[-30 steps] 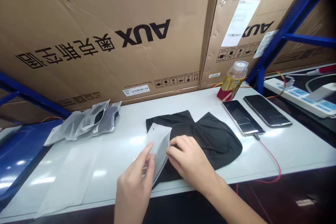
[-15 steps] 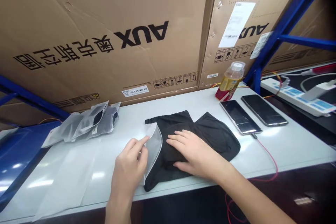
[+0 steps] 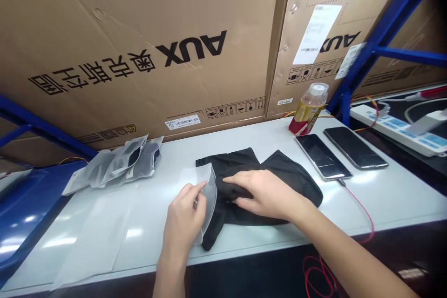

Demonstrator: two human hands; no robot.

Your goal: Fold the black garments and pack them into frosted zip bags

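Now your right hand point(image 3: 263, 193), flat on the black cloth point(image 3: 291, 174) half a second ago, has drawn thumb and fingers narrow around a fold; the cloth's near edge has pulled back from the rim of the white table point(image 3: 174, 163); your left hand point(image 3: 185, 216), at eight o'clock from that fold, pinches the translucent bag point(image 3: 210, 195) by its edge; the cloth spreads from one to three o'clock of that hand; so fold and bag mouth seem lined up, the cloth apparently not yet inside.
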